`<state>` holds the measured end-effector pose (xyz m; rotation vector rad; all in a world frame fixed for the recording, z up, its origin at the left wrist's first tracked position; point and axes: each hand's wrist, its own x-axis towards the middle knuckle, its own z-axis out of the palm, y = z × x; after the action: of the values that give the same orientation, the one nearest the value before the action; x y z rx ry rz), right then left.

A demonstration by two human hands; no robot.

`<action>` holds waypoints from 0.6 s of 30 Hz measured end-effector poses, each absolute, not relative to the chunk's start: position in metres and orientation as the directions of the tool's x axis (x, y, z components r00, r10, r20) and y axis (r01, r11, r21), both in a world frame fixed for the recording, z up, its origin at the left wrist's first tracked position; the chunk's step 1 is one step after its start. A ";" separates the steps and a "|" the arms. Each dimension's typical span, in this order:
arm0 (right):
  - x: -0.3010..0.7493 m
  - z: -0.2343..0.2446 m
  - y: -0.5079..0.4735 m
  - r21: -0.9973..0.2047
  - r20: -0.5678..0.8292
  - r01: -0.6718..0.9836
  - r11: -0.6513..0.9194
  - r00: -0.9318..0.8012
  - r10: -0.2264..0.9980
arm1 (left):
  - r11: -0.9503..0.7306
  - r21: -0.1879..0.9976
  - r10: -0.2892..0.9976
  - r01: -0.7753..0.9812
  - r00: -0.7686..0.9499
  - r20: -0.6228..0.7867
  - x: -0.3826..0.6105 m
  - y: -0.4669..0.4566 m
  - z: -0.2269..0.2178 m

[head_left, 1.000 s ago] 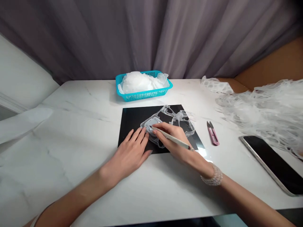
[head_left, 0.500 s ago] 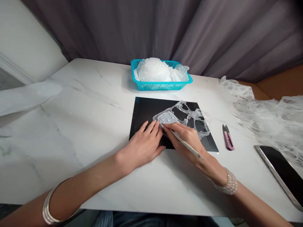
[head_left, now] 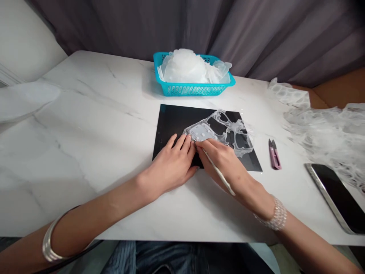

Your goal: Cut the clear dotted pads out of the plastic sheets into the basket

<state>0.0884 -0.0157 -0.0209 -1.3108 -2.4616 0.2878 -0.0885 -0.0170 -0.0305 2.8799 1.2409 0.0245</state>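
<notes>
A black mat [head_left: 173, 120] lies on the white marble table [head_left: 94, 125]. On it rests a translucent sheet piece [head_left: 225, 131] with cut-out holes and a pale grey patch at its left end. My left hand [head_left: 172, 165] lies flat on the mat, fingers stretched out and pressing the sheet's left edge. My right hand [head_left: 225, 163] is closed round a thin white pen-like tool [head_left: 218, 171], whose tip touches the grey patch.
A turquoise basket [head_left: 194, 89] heaped with white translucent pieces stands behind the mat. Pink snips [head_left: 274, 154] lie right of the mat. A dark phone [head_left: 338, 196] lies at the right edge, beside a pile of perforated white sheet [head_left: 327, 137]. Grey curtain hangs behind.
The camera has tilted down and shifted, so the table sits lower in view. Both hands stay on the sheet; the tool tip has crept slightly along the grey patch.
</notes>
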 end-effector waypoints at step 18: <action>0.087 -0.025 0.003 -0.158 0.236 0.745 0.648 -0.609 0.757 | -0.758 0.100 0.651 0.645 0.758 0.048 -0.102 -0.008 -0.032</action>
<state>0.0872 0.0032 -0.0252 -1.2087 -2.5874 0.0633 -0.1023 -0.0085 -0.0324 2.8722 1.0607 0.1220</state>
